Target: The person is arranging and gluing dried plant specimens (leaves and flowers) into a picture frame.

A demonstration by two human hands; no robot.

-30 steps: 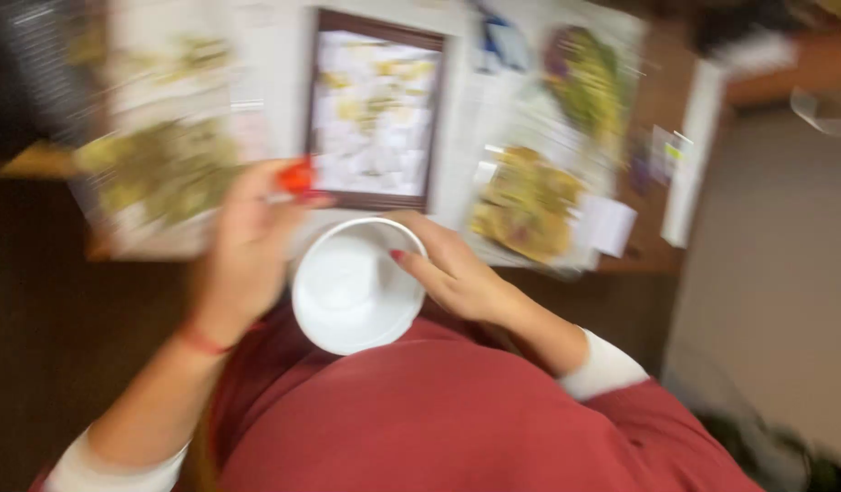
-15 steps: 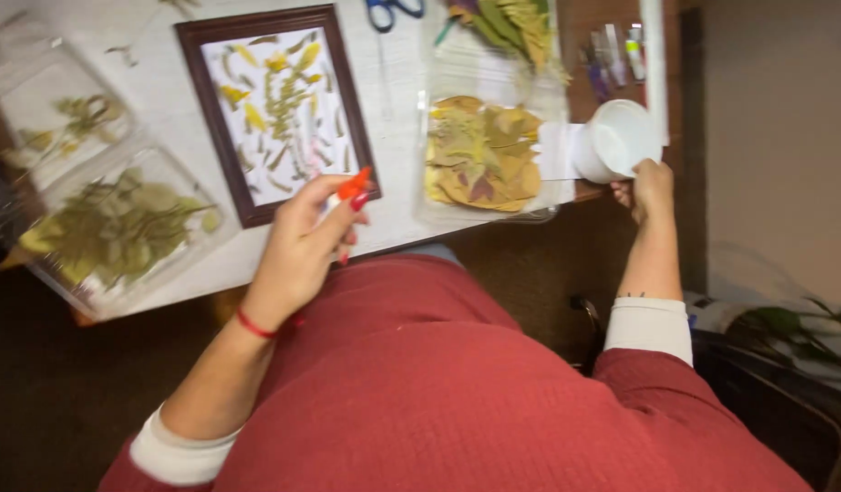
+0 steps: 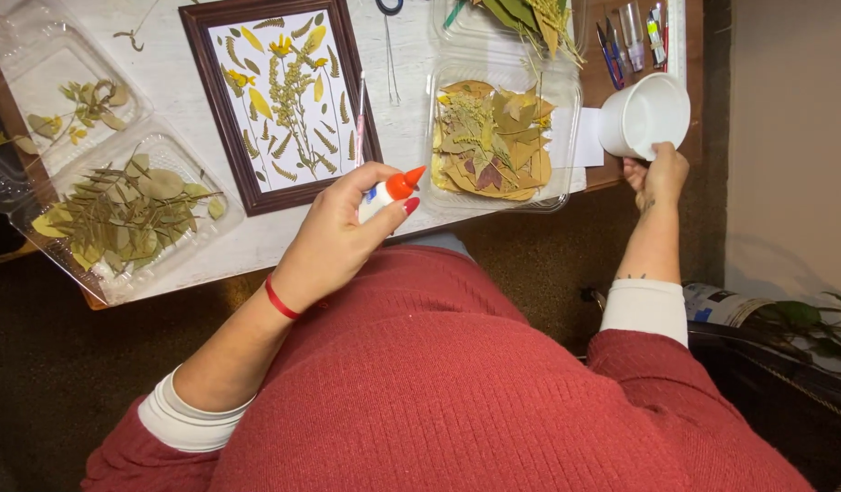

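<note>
Gripping orange-capped glue bottle (image 3: 389, 192), L hand (image 3: 334, 239)

A white-topped table (image 3: 256, 239) carries the craft things, with a strip of bare brown wood showing at its right edge. Near the middle lies a dark wooden picture frame (image 3: 221, 128) holding pressed yellow flowers and leaves on white. At the left edge sit two clear plastic trays: the upper tray (image 3: 37, 64) with a few small leaves, the lower tray (image 3: 179, 237) by the near edge with green sprigs and round leaves. Right of the frame lie thin tweezers (image 3: 391, 64). Further right, a clear tray of brown and yellow leaves (image 3: 493, 137) reaches the near edge. Pens and small tools (image 3: 632, 32) lie at the far right corner.
</note>
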